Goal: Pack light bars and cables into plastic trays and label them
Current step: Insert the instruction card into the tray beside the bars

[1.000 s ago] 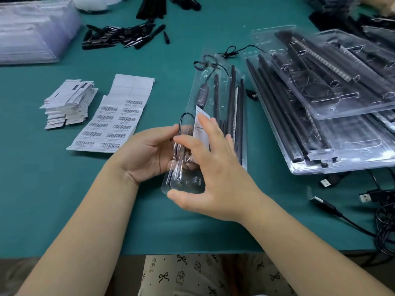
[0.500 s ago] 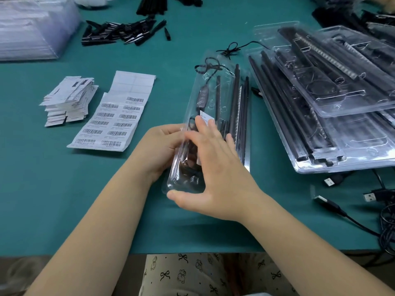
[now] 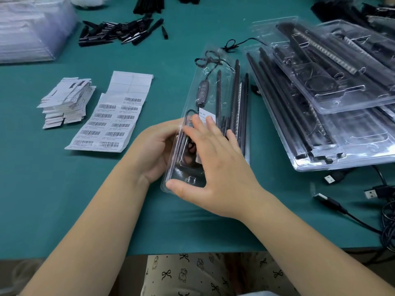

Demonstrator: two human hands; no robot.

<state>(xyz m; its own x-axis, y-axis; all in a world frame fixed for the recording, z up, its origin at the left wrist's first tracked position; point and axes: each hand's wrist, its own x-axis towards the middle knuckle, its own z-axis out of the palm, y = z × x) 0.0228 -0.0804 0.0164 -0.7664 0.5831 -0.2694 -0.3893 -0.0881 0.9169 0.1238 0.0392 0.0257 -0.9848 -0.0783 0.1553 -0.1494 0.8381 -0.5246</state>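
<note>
Head view. Clear plastic tray (image 3: 213, 86) lies lengthwise on the green table (image 3: 53, 199), near end toward the person. Inside it: several black light bars (image 3: 235, 92) along the right side, and on the left a thin black cable with an inline button controller (image 3: 202, 90); the cable's tied loop (image 3: 208, 60) sticks out past the far end of the tray.

Left hand (image 3: 154, 148) is at the tray's near-left edge, fingers curled around that edge — gripping it from the side and beneath. Right hand (image 3: 215, 165) lies flat on top of the tray's near part, fingers spread and extended, thumb against the near-left corner; it presses down on a small white label (image 3: 203, 114), whose upper end shows just past the fingertips. It closes around nothing.

Left of the tray: a sheet of barcode labels (image 3: 111, 122), and beside it a loose stack of cut white cards (image 3: 66, 101). Far left, a stack of empty clear trays (image 3: 27, 28). At the far side, a pile of small black parts (image 3: 119, 33). To the right, packed trays (image 3: 333, 107) piled on one another, touching, tilted. Near right edge: loose USB cables (image 3: 333, 202) on the table.
</note>
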